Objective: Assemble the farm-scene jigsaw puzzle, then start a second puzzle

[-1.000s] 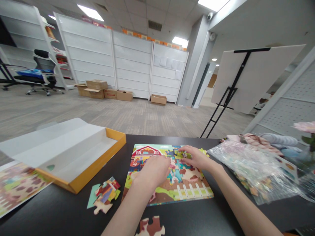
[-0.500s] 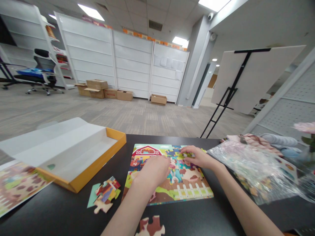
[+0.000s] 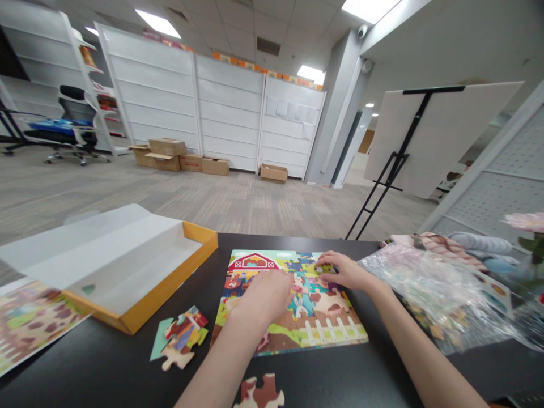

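Observation:
A farm jigsaw puzzle (image 3: 331, 331) lies on the black table, showing a red barn, cows, a rabbit and a white fence. Over its middle rests my left hand (image 3: 270, 292), its back toward me; the curled fingers are mostly hidden, and I cannot tell what is under them. At the upper right part of the puzzle, my right hand (image 3: 346, 272) pinches a green puzzle piece (image 3: 323, 268) between thumb and fingers, low over the picture. A small heap of loose puzzle pieces (image 3: 183, 335) lies left of the puzzle. Another brown and cream piece (image 3: 266, 391) sits near the front edge.
An open yellow-edged box (image 3: 170, 283) stands at the left, beside a printed picture sheet (image 3: 36, 326). Clear plastic bags (image 3: 446, 289) with things inside lie at the right, near folded cloths (image 3: 450, 249). Beyond the table stands an easel with a white board (image 3: 450, 141).
My right hand has shifted very slightly to the right with the green puzzle piece. My left hand stays in place on the puzzle.

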Available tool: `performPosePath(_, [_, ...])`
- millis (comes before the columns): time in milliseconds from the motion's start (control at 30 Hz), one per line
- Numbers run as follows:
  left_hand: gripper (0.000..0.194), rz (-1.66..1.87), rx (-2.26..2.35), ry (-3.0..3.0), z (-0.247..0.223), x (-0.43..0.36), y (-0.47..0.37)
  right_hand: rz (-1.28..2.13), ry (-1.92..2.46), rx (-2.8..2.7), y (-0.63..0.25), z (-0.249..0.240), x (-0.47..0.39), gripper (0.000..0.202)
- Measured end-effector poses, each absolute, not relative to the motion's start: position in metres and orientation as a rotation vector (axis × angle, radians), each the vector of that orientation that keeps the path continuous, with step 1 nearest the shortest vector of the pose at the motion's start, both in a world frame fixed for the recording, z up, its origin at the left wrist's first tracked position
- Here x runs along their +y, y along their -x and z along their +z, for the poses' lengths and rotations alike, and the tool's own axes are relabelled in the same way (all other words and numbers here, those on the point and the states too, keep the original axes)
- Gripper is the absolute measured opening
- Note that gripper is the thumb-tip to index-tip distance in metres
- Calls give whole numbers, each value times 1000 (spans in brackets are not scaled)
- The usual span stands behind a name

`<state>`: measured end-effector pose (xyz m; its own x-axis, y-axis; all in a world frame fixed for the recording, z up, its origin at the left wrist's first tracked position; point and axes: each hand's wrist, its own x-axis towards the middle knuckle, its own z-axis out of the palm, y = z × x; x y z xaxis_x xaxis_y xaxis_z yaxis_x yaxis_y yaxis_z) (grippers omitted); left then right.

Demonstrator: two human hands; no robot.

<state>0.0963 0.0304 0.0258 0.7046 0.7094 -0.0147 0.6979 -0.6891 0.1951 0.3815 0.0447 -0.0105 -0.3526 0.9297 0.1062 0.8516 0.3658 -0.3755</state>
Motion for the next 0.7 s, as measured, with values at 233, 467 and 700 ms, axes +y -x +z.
performPosePath(233, [27,80,1128,-2728,27,30,-95,360,1571,-2299,-383,-7,43,29])
performPosePath(467, [27,24,1145,-2710,31,29,-96,-166,2064,-1727,-442,5,45,26])
performPosePath(700, [28,42,1139,-2716,30,28,-95,108,2310,-2011,-459,-15,43,42])
